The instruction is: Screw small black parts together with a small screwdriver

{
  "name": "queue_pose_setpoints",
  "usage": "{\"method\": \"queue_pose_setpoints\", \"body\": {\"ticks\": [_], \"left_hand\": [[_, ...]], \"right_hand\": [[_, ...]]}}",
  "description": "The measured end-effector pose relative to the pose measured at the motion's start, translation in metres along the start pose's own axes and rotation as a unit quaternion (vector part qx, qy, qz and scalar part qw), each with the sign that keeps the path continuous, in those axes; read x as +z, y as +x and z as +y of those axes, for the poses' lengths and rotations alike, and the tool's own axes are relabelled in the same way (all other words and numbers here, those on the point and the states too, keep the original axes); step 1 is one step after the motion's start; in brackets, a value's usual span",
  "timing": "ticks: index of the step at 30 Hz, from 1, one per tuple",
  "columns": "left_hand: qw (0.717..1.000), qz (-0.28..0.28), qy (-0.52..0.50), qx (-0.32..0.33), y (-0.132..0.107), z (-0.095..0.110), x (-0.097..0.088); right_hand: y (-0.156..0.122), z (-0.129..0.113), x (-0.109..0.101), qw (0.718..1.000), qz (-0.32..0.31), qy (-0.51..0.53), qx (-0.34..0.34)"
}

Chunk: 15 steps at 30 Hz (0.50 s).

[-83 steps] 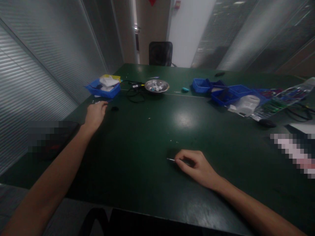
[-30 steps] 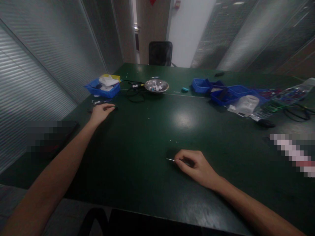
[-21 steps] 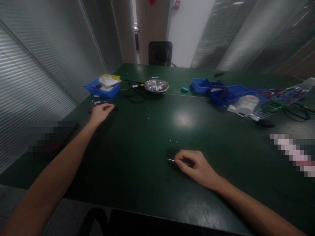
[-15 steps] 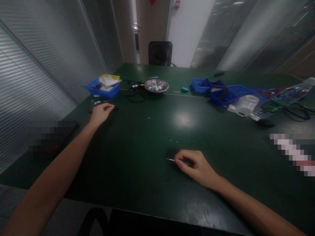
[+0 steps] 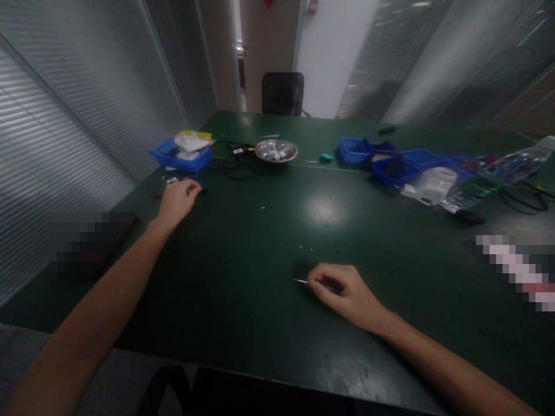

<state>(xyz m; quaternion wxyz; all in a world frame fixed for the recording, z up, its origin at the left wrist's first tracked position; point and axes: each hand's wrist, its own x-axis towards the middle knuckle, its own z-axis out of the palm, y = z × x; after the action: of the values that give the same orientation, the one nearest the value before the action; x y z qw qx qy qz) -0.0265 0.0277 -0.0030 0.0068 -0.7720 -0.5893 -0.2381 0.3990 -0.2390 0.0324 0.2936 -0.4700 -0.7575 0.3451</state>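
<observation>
My right hand (image 5: 347, 292) rests on the dark green table (image 5: 260, 242) near its front edge. Its fingers are pinched on a thin metal tool (image 5: 300, 282) whose silver tip pokes out to the left. My left hand (image 5: 176, 199) is stretched far out to the left side of the table, fingers curled together. Its fingertips close on a small dark object (image 5: 203, 190). A thin dark stick (image 5: 161, 195) lies just behind that hand.
A blue bin with white and yellow items (image 5: 182, 151) stands at the back left, with a black cable (image 5: 236, 162) and a metal bowl (image 5: 276, 151) beside it. Several blue bins (image 5: 381, 159), a white device (image 5: 431, 184) and plastic bags (image 5: 498, 173) crowd the right. A black chair (image 5: 282, 93) stands beyond.
My left hand has shifted right from near the blue bin onto the small dark object and stayed there. My right hand has held still with the tool.
</observation>
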Motion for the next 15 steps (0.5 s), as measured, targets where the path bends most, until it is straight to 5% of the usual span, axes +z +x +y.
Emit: {"method": "queue_pose_setpoints", "body": {"ticks": [15], "left_hand": [[0.999, 0.0, 0.035, 0.019, -0.003, 0.0004, -0.0003]], "right_hand": [[-0.0005, 0.0002, 0.0, 1.0, -0.004, -0.001, 0.0]]}}
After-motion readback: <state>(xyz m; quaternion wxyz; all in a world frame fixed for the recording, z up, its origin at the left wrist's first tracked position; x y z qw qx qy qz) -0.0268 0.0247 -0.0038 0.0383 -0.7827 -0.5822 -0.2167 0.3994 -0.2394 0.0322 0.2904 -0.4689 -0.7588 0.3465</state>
